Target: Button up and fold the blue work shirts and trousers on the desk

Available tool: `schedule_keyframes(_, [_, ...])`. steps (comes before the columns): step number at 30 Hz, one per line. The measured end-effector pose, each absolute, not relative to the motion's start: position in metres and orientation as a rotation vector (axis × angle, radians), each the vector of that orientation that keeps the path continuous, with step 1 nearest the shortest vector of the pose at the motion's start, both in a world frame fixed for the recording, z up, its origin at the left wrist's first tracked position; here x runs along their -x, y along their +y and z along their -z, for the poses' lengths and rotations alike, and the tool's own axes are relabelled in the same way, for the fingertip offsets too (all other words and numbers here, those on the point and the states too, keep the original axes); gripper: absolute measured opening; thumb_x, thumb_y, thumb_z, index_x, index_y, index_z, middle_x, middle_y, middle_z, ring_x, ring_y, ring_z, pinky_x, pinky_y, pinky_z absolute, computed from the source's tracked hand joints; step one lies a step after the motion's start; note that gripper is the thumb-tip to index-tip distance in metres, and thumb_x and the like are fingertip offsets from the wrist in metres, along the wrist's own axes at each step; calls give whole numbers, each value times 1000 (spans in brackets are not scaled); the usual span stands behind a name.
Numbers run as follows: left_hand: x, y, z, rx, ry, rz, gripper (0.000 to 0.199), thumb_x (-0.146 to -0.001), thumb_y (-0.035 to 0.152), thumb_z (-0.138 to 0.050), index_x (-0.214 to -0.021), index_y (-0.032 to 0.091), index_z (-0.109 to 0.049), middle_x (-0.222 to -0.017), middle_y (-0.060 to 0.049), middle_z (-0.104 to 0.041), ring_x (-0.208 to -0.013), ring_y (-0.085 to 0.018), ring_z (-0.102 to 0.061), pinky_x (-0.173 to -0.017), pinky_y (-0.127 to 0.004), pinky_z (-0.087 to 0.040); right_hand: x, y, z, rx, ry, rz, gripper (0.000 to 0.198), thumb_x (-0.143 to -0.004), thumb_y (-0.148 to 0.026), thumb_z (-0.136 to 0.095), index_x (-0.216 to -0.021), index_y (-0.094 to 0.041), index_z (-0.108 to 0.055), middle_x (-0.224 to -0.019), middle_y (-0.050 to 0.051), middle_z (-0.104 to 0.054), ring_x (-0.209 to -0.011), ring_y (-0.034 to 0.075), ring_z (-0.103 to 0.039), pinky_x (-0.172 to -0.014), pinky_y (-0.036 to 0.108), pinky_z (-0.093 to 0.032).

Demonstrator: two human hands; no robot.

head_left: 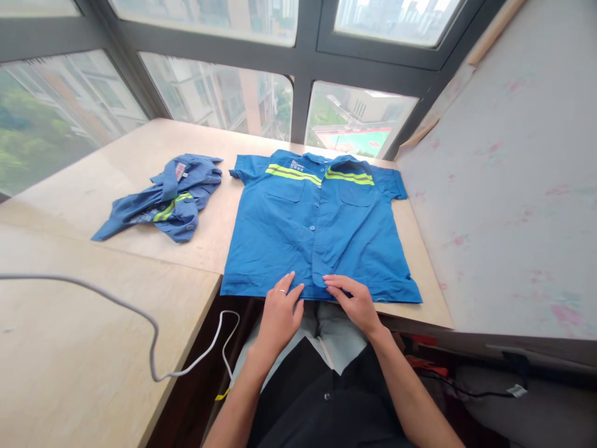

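A blue short-sleeved work shirt lies spread out, front up, with yellow-green reflective strips across the chest and its collar toward the window. Its hem is at the table's near edge. My left hand rests on the hem, left of the button placket, fingers apart and a ring on one of them. At the bottom of the placket my right hand has thumb and fingertips closed together on the shirt's edge. A second blue garment with a similar strip lies crumpled to the left, apart from both hands.
The pale wooden table runs along the window and extends down the left side. A white cable crosses its left part and drops over the edge. A flower-patterned wall bounds the right side, and grey window frames the back.
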State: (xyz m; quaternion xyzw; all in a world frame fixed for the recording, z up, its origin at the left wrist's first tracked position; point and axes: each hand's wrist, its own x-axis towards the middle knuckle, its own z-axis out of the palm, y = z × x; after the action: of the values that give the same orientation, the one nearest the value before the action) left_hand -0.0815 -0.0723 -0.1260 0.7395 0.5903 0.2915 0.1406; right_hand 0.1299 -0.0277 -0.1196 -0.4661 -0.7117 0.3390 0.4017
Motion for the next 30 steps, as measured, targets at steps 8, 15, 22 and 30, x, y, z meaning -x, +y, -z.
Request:
schedule_keyframes(8, [60, -85, 106, -1573, 1678, -939, 17, -90, 30, -56, -88, 20, -70, -82, -4, -72, -75, -17, -66, -75, -31, -53, -139, -33, 124, 1438, -1245, -850, 25, -84, -43, -67, -92, -19, -65, -78, 1, -65, -69, 16, -60, -64, 28, -52])
schedule_keyframes(15, [30, -81, 121, -998, 1455, -818, 31, -83, 37, -64, -105, 14, -66, -87, -8, -76, -66, -17, -70, -64, -28, -54, -136, -36, 129, 1351, -1266, -1026, 26, -88, -35, -62, -109, -21, -66, -95, 4, -70, -84, 17, -64, -77, 30, -53])
schedule_keyframes(22, [32, -77, 116, -1264, 1508, -1269, 26, -92, 33, -53, -108, 18, -66, -100, -8, -73, -82, -17, -70, -76, -31, -56, -137, -27, 120, 1426, -1259, -1030, 32, -88, -40, -62, -113, -21, -69, -84, 2, -68, -70, 15, -59, -64, 27, -51])
schedule_keyframes(30, [51, -52, 131, -2326, 1455, -913, 29, -92, 34, -61, -117, 23, -69, -135, -12, -62, -134, -32, -47, -104, -49, -42, -134, -21, 109, 1409, -1332, -1034, 28, -89, -43, -61, -99, -20, -75, -91, 4, -74, -83, 19, -66, -78, 32, -55])
